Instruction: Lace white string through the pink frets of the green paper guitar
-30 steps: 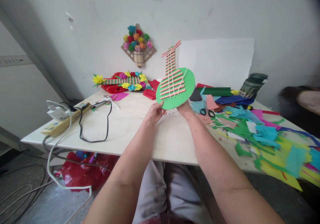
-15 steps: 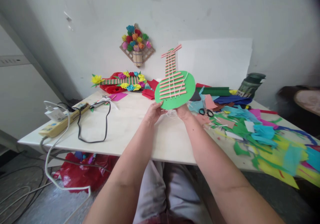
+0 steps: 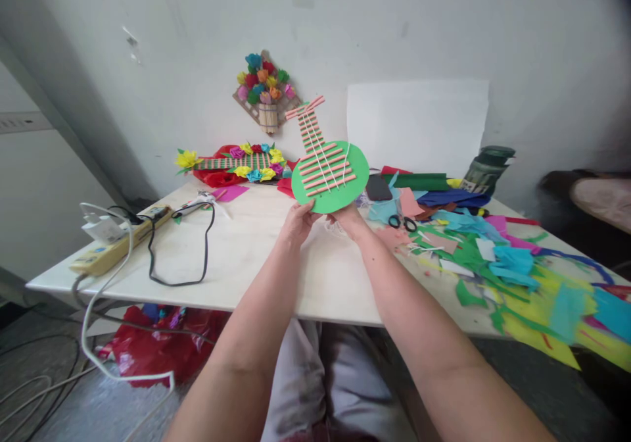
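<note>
Both hands hold up a green paper guitar (image 3: 362,166) above the table, its neck tilted up and to the left. Pink sticks lie in rows across its body and neck, with white strings running along them. My left hand (image 3: 299,221) grips the lower left edge, thumb on the front. At the lower right, my right hand (image 3: 348,217) supports the body from below and behind; most of its fingers are hidden. Loose white string (image 3: 335,229) hangs or lies just beneath the guitar.
A flower-trimmed guitar (image 3: 231,164) lies at the back left. Left are a power strip (image 3: 101,258), black cable (image 3: 180,283) and glue gun (image 3: 200,200). Scissors (image 3: 403,223), paper scraps (image 3: 517,264) and a dark bottle (image 3: 486,169) are right. A flower plaque (image 3: 269,118) leans at the wall.
The guitar has shifted left in view, and its neck now leans further left. My hands keep their hold along the lower edge. The camera view has turned slightly.
</note>
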Demonstrator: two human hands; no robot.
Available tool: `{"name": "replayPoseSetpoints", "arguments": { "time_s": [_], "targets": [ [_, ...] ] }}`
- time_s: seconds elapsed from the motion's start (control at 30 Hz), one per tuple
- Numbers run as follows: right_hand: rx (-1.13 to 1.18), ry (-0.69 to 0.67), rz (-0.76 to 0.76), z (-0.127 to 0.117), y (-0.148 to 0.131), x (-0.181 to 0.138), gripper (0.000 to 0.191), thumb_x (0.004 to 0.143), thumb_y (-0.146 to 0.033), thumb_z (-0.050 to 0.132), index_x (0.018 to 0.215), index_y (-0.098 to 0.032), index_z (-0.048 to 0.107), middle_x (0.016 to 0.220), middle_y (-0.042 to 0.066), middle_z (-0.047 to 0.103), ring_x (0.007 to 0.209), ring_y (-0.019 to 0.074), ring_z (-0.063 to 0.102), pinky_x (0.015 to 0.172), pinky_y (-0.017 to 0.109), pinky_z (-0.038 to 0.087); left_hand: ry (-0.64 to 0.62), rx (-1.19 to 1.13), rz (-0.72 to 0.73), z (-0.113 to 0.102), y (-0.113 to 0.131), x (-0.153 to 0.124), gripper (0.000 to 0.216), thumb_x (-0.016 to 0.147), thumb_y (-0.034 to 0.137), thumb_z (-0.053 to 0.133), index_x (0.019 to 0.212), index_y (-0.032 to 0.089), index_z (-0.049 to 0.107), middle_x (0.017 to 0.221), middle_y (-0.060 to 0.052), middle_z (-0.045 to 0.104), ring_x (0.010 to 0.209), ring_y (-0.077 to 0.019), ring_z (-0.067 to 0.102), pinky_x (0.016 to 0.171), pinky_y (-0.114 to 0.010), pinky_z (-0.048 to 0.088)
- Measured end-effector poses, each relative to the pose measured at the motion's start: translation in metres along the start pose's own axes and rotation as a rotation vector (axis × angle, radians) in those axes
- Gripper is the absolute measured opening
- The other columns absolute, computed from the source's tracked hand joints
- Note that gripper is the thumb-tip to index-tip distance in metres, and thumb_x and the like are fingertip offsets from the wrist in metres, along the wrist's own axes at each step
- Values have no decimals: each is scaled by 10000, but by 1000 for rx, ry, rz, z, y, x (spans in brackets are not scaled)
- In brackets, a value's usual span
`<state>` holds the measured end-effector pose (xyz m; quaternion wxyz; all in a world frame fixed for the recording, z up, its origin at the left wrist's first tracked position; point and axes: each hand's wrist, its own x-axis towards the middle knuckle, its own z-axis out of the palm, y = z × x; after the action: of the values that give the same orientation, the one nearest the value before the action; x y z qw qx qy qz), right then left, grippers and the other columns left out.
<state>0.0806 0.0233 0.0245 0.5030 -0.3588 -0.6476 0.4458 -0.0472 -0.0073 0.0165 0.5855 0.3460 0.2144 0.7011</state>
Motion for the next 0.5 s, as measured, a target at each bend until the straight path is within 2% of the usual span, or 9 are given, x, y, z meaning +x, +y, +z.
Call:
{"name": "replayPoseSetpoints", "arguments": {
  "time_s": [0.13, 0.27, 0.37, 0.5],
  "targets": [
    [-257, -118, -60, -14, 5, 2, 172, 601, -315, 635, 621, -144, 624, 614, 34, 633, 584, 120, 555, 560, 231, 433, 44, -12, 67, -3, 5, 2, 226, 613, 165, 691, 824, 147, 613, 733, -9, 676, 601, -109, 616, 579, -207, 522],
    [-428, -296, -27, -18, 15, 2, 122, 654, -269, 595, 670, -166, 658, 595, 3, 633, 454, 97, 520, 495, 227, 412, 75, -19, 88, -4, 8, 1, 291, 624, 189, 684, 900, 152, 600, 652, 8, 653, 535, -96, 594, 548, -201, 512],
    [-410, -241, -45, -10, 21, 4, 163, 711, -281, 536, 689, -168, 652, 567, -1, 614, 377, 83, 492, 438, 215, 399, 40, 1, 59, -2, 5, 0, 279, 625, 202, 680, 883, 134, 600, 630, 0, 645, 512, -98, 585, 549, -216, 511],
    [-326, -37, -17, 4, 30, 10, 119, 689, -234, 546, 667, -146, 623, 541, 24, 595, 420, 116, 536, 403, 211, 407, -12, 89, 18, 1, 0, -1, 269, 599, 214, 693, 831, 113, 604, 707, -35, 665, 578, -132, 610, 588, -260, 519]
  ]
}}
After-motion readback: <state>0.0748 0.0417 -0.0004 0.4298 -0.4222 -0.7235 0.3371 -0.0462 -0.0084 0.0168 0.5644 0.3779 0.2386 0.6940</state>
